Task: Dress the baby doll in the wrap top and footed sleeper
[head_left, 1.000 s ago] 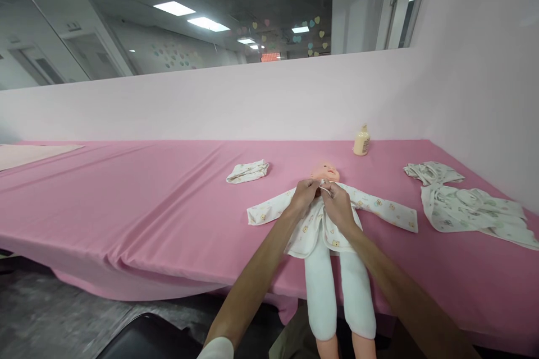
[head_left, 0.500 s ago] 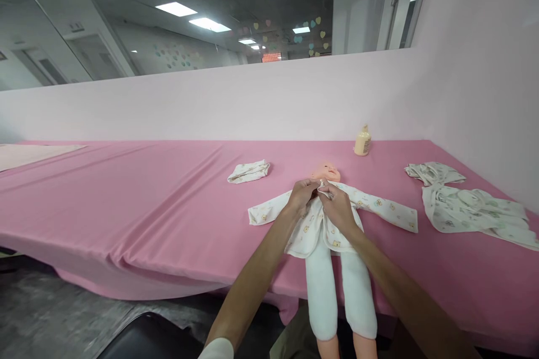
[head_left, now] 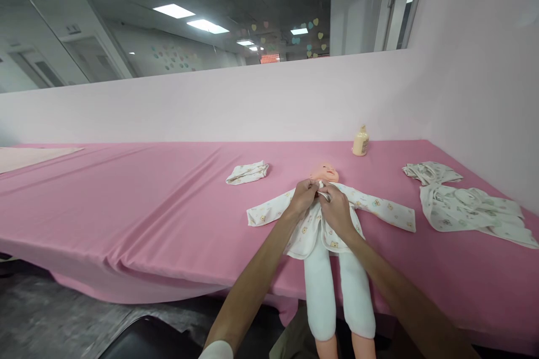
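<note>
A baby doll (head_left: 325, 172) lies on its back on the pink-covered table, head toward the wall, its white cloth legs hanging over the front edge. It wears a white baby jacket (head_left: 383, 208) with small printed figures, sleeves spread to both sides. At the neckline, my left hand (head_left: 304, 195) pinches the jacket's front edge. Close beside it, my right hand (head_left: 336, 206) grips the other front edge at the collar. Below the hands the two front panels hang apart. The fingertips partly hide the fastening, so its kind cannot be made out.
A folded white printed cloth (head_left: 247, 173) lies left of the doll. A cream pump bottle (head_left: 361, 141) stands near the wall. Crumpled printed baby clothes (head_left: 471, 207) lie at right. A black chair (head_left: 147, 339) is below the table's front edge.
Both hands stay at the collar, with small finger movements; the right hand's fingers have shifted slightly on the cloth. The whole view has moved a little.
</note>
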Demonstrator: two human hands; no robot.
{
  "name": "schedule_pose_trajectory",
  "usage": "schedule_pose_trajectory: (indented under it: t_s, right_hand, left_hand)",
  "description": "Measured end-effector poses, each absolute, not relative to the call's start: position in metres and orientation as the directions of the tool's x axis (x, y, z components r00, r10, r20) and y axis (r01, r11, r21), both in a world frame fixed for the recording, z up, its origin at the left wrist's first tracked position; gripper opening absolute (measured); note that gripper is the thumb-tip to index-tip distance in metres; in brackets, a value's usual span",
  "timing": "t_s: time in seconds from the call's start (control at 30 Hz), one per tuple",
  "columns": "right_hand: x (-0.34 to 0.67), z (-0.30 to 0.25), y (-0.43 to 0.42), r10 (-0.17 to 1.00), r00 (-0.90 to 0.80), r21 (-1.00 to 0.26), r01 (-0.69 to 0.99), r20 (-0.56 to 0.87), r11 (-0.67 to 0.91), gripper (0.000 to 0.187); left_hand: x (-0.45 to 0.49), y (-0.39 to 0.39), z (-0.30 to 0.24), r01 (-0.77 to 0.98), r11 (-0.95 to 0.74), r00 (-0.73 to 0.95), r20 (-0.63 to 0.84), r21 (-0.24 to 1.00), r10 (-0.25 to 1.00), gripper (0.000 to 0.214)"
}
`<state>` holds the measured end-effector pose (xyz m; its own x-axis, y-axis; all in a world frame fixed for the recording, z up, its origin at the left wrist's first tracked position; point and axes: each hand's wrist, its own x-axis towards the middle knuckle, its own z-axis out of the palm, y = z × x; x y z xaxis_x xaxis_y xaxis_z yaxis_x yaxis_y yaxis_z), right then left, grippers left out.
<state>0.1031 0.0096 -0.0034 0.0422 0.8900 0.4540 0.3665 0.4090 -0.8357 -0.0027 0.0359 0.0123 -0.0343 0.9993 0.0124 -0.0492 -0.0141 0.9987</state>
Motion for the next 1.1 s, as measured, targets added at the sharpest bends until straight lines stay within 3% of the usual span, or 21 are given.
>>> schedule_pose_trajectory:
  t_s: [0.1,0.2,0.3,0.43,0.53,0.83,1.1]
  right_hand:
    - [0.105,-0.002,0.009,0.904,0.094,-0.872,0.321,0.418,0.37,0.021]
    - [0.108,-0.002,0.012,0.923,0.155,-0.93,0.164,0.352,0.328,0.019]
    - [0.11,-0.003,0.015,0.916,0.221,-0.942,0.09,0.336,0.323,0.018]
    - [0.111,-0.006,0.018,0.915,0.291,-0.96,0.082,0.28,0.268,0.016]
    - [0.111,-0.007,0.018,0.915,0.306,-0.965,0.082,0.263,0.25,0.017]
    - [0.111,-0.003,0.017,0.911,0.324,-0.966,0.069,0.257,0.248,0.017]
    - [0.111,-0.006,0.02,0.913,0.337,-0.973,0.049,0.229,0.226,0.018]
  left_hand:
    - [-0.005,0.036,0.012,-0.074,-0.012,0.027,0.014,0.997,1.0,0.009]
    - [-0.008,0.036,0.01,-0.068,-0.045,0.088,0.051,0.997,0.995,0.017]
    - [-0.007,0.037,0.006,0.052,-0.16,0.062,0.157,0.986,0.986,0.015]
    - [-0.002,0.033,0.006,0.35,-0.29,0.028,0.299,0.891,0.954,0.014]
    - [0.001,0.031,0.008,0.46,-0.328,0.021,0.359,0.826,0.933,0.017]
    - [0.001,0.032,0.007,0.468,-0.337,-0.041,0.402,0.817,0.915,0.016]
    - [0.003,0.034,0.001,0.623,-0.402,0.009,0.508,0.671,0.861,0.019]
